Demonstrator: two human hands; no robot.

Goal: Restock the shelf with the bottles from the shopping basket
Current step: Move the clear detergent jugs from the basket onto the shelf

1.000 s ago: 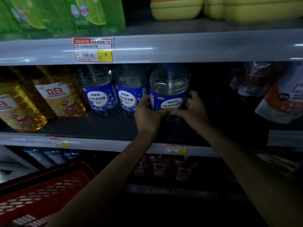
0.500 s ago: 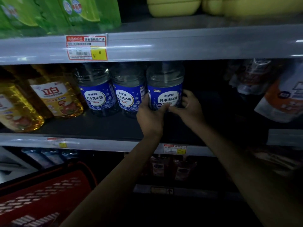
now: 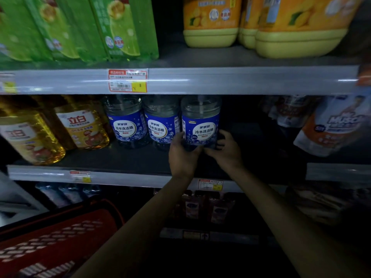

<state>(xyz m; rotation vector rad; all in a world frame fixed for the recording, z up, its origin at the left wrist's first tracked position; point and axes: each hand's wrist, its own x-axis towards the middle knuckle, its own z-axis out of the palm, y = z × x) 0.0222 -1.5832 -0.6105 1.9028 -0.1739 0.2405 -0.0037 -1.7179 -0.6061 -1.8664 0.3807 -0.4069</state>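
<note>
A clear bottle with a blue label [image 3: 200, 125] stands upright on the middle shelf [image 3: 112, 157], third in a row beside two matching blue-label bottles [image 3: 126, 121] [image 3: 161, 123]. My left hand [image 3: 182, 153] grips its lower left side. My right hand [image 3: 224, 149] holds its lower right side, fingers curled around the base. The red shopping basket [image 3: 52, 237] sits at the lower left; its contents are not visible.
Golden detergent bottles [image 3: 80, 127] stand left of the blue row. Orange-and-white pouches [image 3: 331, 125] hang at the right, with dark open shelf space between. Green packs [image 3: 80, 27] and yellow jugs [image 3: 281, 27] fill the upper shelf. More bottles sit on the lower shelf.
The bottle has been pushed back and left on the shelf until it lines up with the other two, both hands staying on it. The camera has tilted upward a little.
</note>
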